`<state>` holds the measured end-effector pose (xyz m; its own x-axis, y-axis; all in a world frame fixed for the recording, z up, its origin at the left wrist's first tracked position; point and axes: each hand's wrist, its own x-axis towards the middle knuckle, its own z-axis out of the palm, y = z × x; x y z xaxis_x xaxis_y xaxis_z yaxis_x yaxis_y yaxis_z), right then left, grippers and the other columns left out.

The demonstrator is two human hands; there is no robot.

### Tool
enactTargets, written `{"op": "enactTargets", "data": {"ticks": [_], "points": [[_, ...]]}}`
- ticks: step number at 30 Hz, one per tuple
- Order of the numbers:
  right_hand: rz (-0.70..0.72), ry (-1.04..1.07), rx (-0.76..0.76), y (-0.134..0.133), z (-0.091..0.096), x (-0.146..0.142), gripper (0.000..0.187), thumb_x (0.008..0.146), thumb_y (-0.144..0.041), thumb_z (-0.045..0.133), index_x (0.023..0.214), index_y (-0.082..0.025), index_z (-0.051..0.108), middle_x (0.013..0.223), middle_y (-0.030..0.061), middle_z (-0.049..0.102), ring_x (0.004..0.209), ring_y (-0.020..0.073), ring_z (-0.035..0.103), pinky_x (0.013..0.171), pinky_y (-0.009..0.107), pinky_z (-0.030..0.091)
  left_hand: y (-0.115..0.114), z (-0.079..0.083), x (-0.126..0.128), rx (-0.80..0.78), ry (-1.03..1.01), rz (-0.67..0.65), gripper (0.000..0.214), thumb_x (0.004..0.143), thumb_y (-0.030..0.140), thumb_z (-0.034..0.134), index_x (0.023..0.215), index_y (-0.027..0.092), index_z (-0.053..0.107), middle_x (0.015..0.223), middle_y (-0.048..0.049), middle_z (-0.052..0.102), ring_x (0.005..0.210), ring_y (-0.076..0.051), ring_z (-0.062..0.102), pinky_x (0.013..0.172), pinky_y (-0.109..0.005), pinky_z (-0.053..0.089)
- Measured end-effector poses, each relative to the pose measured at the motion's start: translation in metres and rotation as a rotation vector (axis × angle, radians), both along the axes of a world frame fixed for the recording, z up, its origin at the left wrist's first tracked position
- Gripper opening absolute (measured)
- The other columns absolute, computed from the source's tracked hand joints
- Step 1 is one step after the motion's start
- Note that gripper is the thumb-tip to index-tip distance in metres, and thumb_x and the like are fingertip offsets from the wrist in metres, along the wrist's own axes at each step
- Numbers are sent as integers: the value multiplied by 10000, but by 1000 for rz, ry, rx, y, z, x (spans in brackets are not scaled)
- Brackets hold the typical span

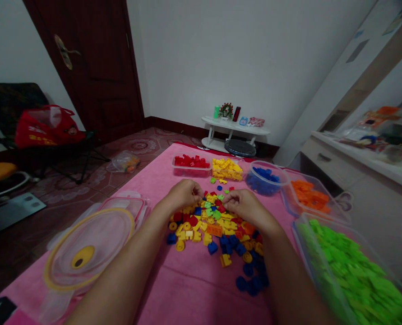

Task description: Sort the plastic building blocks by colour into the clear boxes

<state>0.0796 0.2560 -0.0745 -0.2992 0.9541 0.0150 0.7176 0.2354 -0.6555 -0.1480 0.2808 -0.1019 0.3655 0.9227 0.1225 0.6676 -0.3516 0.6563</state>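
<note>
Your widest stretch of cloth [187, 280] lies on the near side of the pile [201, 221], between your left forearm [129, 266] and right forearm [285, 266]. The cloth's left edge slants away from you, with tiled floor [146, 144] beyond it, and lids crowd that side. On your right, little room shows: the green box [305, 253] stands just beside your forearm. Containers line the far side and curve round to the right.

Both hands are over the far part of the pile, near each other but apart. Your left hand [186, 193] has its fingers bent in, thumb near the fingertips; your right hand [244, 205] reaches down with curled fingers. You cannot tell from this view whether either grasps a brick.

Count five containers, one per colour: the red box [191, 172], yellow box [243, 162], round blue tub [265, 191], orange box [339, 215] and the green one. You have one round lid [111, 234] with a yellow rim and one red-rimmed lid [137, 208]; other clear lids overlap too much to count. The pile mixes red, yellow, blue, green and orange bricks, too many to number. One blue disc [219, 188] lies just beyond it.
</note>
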Motion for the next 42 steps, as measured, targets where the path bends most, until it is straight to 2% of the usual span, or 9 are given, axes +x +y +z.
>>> {"op": "enactTargets", "data": {"ticks": [9,16,19,24,27,30,34,38,42], "points": [[149,-114,-30,-17,5,-23,188,657,-223,602,820,-207,695,690,1,674,620,129,580,535,214,360,-19,24,-8,-216,223,-98,313,525,273,733,828,198,715,733,-7,698,602,-137,595,528,-194,406],[145,-402,14,-34,17,-46,147,640,-387,693,645,-241,692,662,4,653,616,140,556,531,242,299,-26,27,2,-120,323,-21,213,548,277,687,730,166,701,647,-15,660,554,-140,556,493,-219,375],[58,-370,119,-31,17,-47,254,737,-436,611,623,-219,678,699,31,654,644,148,565,566,253,335,-20,30,-2,-206,51,64,141,590,227,641,687,128,668,585,-14,621,526,-124,545,495,-213,405],[151,-191,338,-21,-2,-52,318,758,-240,598,1072,-229,648,1141,58,614,1043,187,542,864,278,376,-17,40,-4,-330,-847,278,218,652,198,630,850,120,585,734,-27,625,662,-120,623,588,-207,497],[157,-225,285,-14,-11,-47,220,790,-221,546,956,-206,690,1051,61,659,989,179,571,847,266,382,-19,48,-4,-475,-1242,206,284,680,136,562,964,130,562,878,-56,637,825,-126,644,731,-217,517],[20,-369,269,-10,-6,-35,194,791,-226,522,775,-203,715,871,71,700,843,192,606,754,275,388,-20,56,-10,-593,-1332,213,255,718,167,507,956,113,580,889,-73,627,788,-104,627,684,-189,512],[-38,-345,339,-16,11,-36,165,759,-252,556,787,-219,715,867,60,703,848,212,601,727,284,377,-30,62,-28,-436,-895,362,215,713,275,549,839,115,619,676,-4,571,496,-50,468,435,-146,357],[247,-141,279,-38,12,-67,178,772,-190,528,813,-233,696,853,13,691,771,145,596,686,233,383,-59,54,-50,-96,-90,257,224,663,354,620,644,133,651,547,17,540,507,-76,444,494,-188,321],[402,-101,318,-56,-6,-98,228,780,-111,497,818,-225,690,882,23,667,860,142,570,753,228,386,-95,32,-55,-77,344,169,282,622,450,680,782,220,716,661,-1,643,580,-123,528,505,-213,302]]}}
